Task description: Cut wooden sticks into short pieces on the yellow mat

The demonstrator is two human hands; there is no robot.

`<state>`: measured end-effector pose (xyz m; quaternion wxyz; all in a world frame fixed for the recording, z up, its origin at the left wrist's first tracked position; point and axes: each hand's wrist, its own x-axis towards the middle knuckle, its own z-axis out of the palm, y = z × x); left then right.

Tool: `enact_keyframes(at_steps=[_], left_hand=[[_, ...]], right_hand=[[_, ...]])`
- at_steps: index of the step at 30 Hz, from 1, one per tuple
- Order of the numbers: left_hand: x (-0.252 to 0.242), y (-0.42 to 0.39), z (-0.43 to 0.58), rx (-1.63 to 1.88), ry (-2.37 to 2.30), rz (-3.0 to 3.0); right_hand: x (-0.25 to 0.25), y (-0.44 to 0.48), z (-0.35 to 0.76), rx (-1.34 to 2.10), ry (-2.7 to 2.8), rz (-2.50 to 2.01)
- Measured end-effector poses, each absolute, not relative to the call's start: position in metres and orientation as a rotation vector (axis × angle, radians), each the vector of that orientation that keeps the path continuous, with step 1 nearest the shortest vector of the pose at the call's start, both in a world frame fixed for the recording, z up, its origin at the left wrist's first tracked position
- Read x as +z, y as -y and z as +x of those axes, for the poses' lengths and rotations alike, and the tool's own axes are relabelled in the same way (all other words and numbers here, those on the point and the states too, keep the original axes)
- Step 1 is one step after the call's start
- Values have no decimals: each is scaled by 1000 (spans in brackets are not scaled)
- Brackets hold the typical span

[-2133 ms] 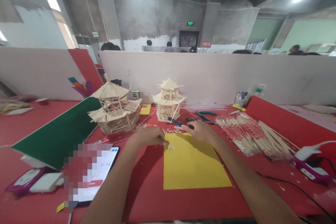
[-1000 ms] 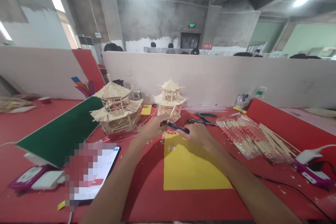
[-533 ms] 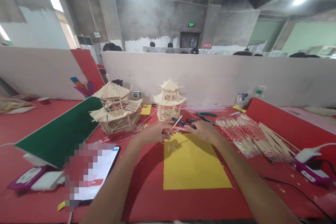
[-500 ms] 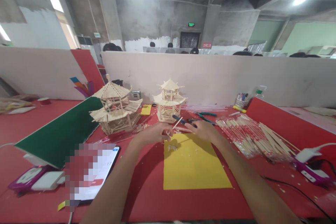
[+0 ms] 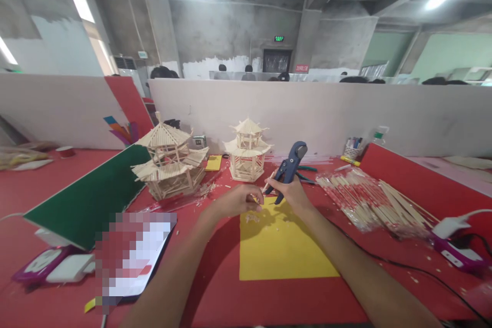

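Note:
In my right hand (image 5: 294, 196) is a dark blue hand cutter (image 5: 291, 166), held upright with its rounded, hooked head at the top. A short pale wooden stick (image 5: 268, 183) shows by the fingertips of that hand, next to the cutter's handles. To the left, my left hand (image 5: 243, 200) hovers over the edge of a yellow sheet (image 5: 288, 246), its fingers curled toward the thumb. Whatever is between those fingertips is too small to make out. Small pale wood scraps (image 5: 251, 219) lie on the sheet beneath it.
Behind my hands stands a small stick pagoda (image 5: 248, 151), with a larger pagoda (image 5: 169, 159) to the left. Bagged sticks (image 5: 357, 197) lie right, near green-handled pliers (image 5: 307, 168). A phone (image 5: 154, 251), a green panel (image 5: 92, 189) and a black cable (image 5: 369, 253) flank the sheet.
My right hand has lifted the cutter from the table and turned it upright. The stick that slanted up from my left hand now shows by my right fingertips. My left hand moved slightly right.

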<state>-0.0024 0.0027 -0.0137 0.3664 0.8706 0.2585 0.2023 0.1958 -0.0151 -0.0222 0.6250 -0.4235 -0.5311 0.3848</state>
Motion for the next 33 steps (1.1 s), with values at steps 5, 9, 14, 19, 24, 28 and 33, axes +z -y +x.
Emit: enact_keyframes(at_steps=[5,9,14,19,24,28,33], left_hand=[[-12,-10,-16,338,-642,2361],[-15,-13,-23,192,-649,2429],[-20,-14,-21,96,-732,2487],[-24,-15,-17,49,-731,2524],[-23,-11,-20,109,-659,2501],[-16,-12,-28,125,-712,2462],[-19,-19,-33,116,-952,2419]], right_hand=[[-26,10,201,866,1048,-1023],[-22,9,206,834,1025,-1048],[-17,10,209,848,1044,-1042],[-20,9,209,815,1071,-1039],[-22,10,208,855,1079,-1052],[-21,11,206,875,1085,-1040],[-20,11,206,916,1078,-1014]])
